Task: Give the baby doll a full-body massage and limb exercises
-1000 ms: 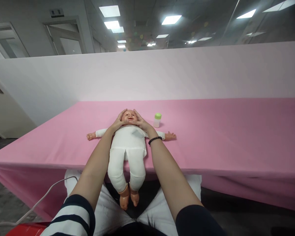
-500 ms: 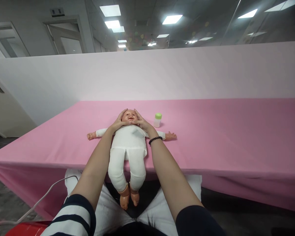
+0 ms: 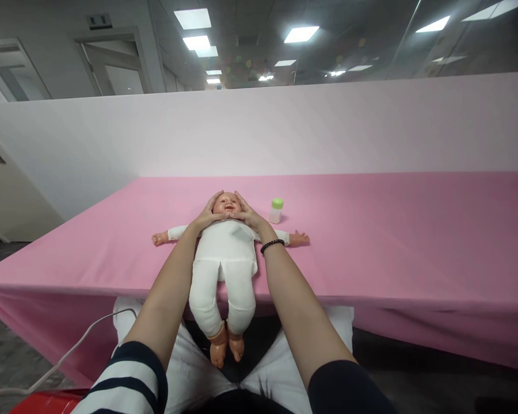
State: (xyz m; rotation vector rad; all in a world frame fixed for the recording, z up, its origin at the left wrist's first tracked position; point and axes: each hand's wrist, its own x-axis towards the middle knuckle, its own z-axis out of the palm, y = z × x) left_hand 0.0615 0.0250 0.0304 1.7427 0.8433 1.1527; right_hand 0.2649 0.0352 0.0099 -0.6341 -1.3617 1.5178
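- Head view: both forearms were stretched forward over the pink table (image 3: pixel 392 241).
- The left hand (image 3: pixel 208 215) was laid, fingers spread, against one side of the doll (image 3: pixel 224 259) at its head.
- The right hand (image 3: pixel 249 216) was cupped likewise on the other side.
- The doll was laid face-up, legs hung over the table's edge.
- A green-capped bottle (image 3: pixel 277 210) was stood just beside.
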